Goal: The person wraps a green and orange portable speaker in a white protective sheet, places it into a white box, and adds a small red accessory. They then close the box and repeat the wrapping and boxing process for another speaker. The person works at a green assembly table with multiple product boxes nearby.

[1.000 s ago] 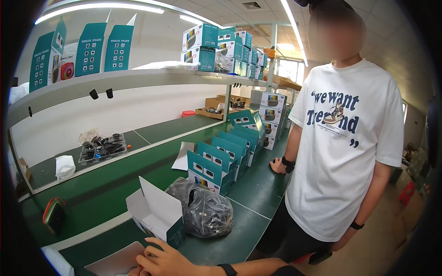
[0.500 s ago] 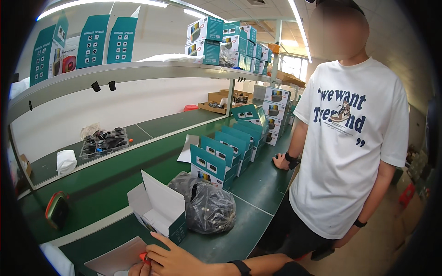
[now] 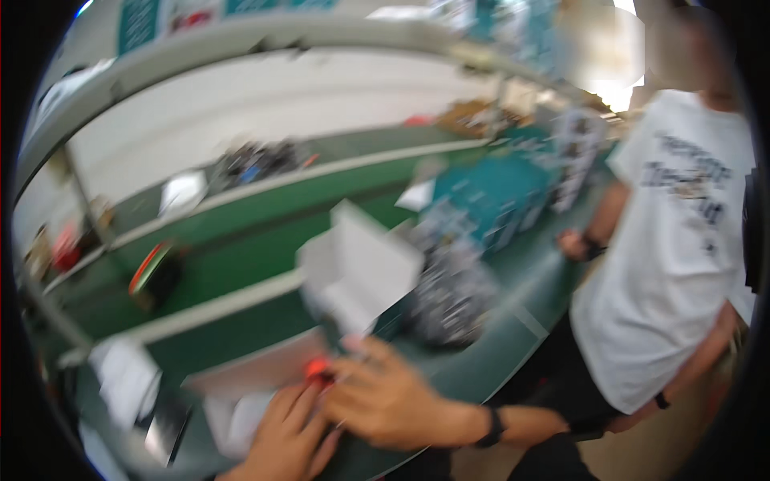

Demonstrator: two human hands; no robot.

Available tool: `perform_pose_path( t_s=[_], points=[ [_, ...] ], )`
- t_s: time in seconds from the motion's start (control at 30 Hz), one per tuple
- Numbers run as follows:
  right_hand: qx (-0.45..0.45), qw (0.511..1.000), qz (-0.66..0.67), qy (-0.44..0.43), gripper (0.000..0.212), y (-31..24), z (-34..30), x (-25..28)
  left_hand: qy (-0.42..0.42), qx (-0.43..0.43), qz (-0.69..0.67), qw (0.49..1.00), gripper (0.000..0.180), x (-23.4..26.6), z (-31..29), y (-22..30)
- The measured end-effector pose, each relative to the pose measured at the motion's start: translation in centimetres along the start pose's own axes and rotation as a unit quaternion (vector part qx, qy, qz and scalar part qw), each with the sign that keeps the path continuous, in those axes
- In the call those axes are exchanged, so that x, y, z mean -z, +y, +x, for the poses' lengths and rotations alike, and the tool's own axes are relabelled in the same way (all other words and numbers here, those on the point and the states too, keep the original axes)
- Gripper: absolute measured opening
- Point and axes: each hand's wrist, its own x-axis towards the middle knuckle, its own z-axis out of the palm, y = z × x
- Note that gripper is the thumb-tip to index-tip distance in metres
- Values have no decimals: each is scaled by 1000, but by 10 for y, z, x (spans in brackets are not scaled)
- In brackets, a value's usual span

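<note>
green worktable (image 3: 228, 276) is filling the head view. half-curled, the left hand (image 3: 290, 433) and right hand (image 3: 389, 397) are meeting at a small red object (image 3: 318, 369) beside an open pale box (image 3: 255, 362); blur is hiding which is gripping it.

looks like a packing or assembly workshop, judging by the long green workbench (image 3: 241, 255), the shelf (image 3: 361, 35) with teal boxes (image 3: 138, 26) above it, the row of cartons (image 3: 485, 196), the blurred heap of dark parts (image 3: 258, 160), and a co-worker (image 3: 670, 248) at its edge.
</note>
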Motion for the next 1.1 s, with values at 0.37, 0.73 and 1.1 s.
perform_pose_path(
  t_s=[0.37,0.73,1.1],
  points=[
    [-14,994,21,-110,17,-8,33,11,-5,22,18,1000,50,1,-20,-9],
    [-1,973,72,-218,14,-8,46,28,27,8,20,999,52,3,-16,-13],
    [64,991,-91,-68,28,-22,-12,18,-4,2,8,1000,51,9,-11,-20]
  ],
)
